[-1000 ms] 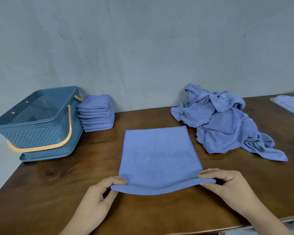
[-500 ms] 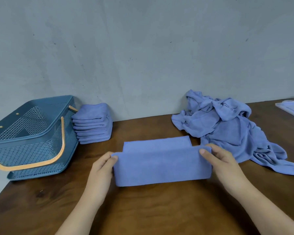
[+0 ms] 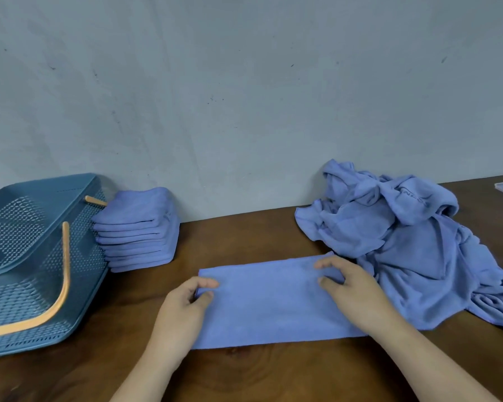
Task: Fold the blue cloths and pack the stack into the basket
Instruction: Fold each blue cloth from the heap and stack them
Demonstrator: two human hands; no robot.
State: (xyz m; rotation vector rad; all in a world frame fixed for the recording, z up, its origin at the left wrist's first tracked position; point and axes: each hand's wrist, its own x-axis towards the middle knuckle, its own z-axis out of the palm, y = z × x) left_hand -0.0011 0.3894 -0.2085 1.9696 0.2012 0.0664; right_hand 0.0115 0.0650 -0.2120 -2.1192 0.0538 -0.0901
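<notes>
Only blurred lettering (image 3: 415,196) — crumpled cloths (image 3: 418,250)

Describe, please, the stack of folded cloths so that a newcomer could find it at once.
Find the blue plastic basket with the orange handle at the left end of the wooden table. Right of it, by the grey wall, stands the stack of folded cloths. Unlike the crumpled pile at right and the flat cloth in front, it is tidy squared layers.

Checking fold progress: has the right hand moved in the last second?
Yes. The right hand carried the cloth edge toward the wall, now beside the pile.
</notes>
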